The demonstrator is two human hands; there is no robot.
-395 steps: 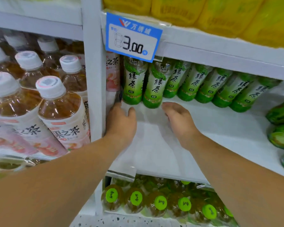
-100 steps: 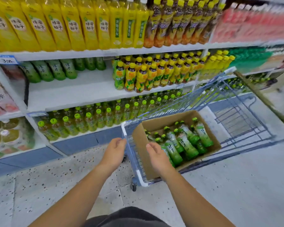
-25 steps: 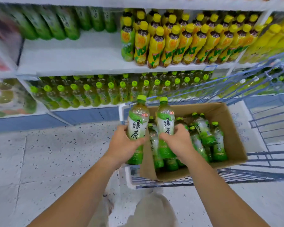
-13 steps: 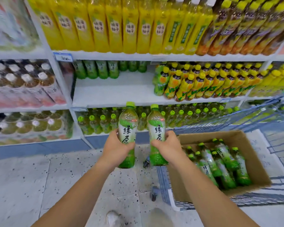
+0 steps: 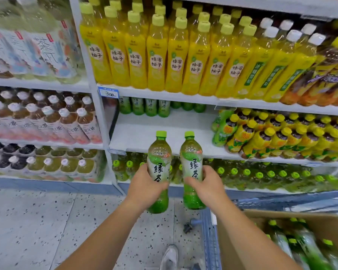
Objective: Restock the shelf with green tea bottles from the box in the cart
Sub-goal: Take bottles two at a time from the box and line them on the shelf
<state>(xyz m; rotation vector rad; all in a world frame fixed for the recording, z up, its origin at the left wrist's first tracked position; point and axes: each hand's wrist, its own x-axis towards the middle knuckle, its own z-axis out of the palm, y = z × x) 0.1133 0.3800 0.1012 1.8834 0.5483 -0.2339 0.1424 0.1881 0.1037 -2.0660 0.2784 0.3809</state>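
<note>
Speckled floor [image 5: 37, 221] underfoot, wide and bare toward the left. One pale shoe [image 5: 169, 257] cut off by the bottom edge. Just right of it, blue cart [image 5: 211, 246], only its near corner post and one caster in view. Inside, cardboard box [image 5: 300, 215], cropped at the bottom right corner, with boxed bottles [image 5: 304, 244] lying blurred and partly behind the right forearm; number impossible to tell.

Further out, left hand [image 5: 144, 189] curled round the label of the left bottle [image 5: 159, 152], right hand [image 5: 210, 185] curled round the right bottle [image 5: 190, 152]. Both green tea bottles upright, caps up, side by side with a narrow gap, held in the air just before the front edge of the middle shelf [image 5: 164, 123]. Most fingers hidden behind the bottles.

Beyond, white shelf board largely bare across front and centre. Back row [image 5: 144, 107] of green tea bottles along the rear edge toward the left, tops hidden by the board above. Yellow-capped bottles [image 5: 261, 135] crowding the right part, several tilted. Blue price tag [image 5: 108, 92] at the bay's upper left corner. Below, green-capped bottles [image 5: 258, 175] in shadow, hard to make out. Above, yellow bottles [image 5: 156, 55] packed up to the front edge. Far left, white-capped bottles [image 5: 47, 117], blurred.
</note>
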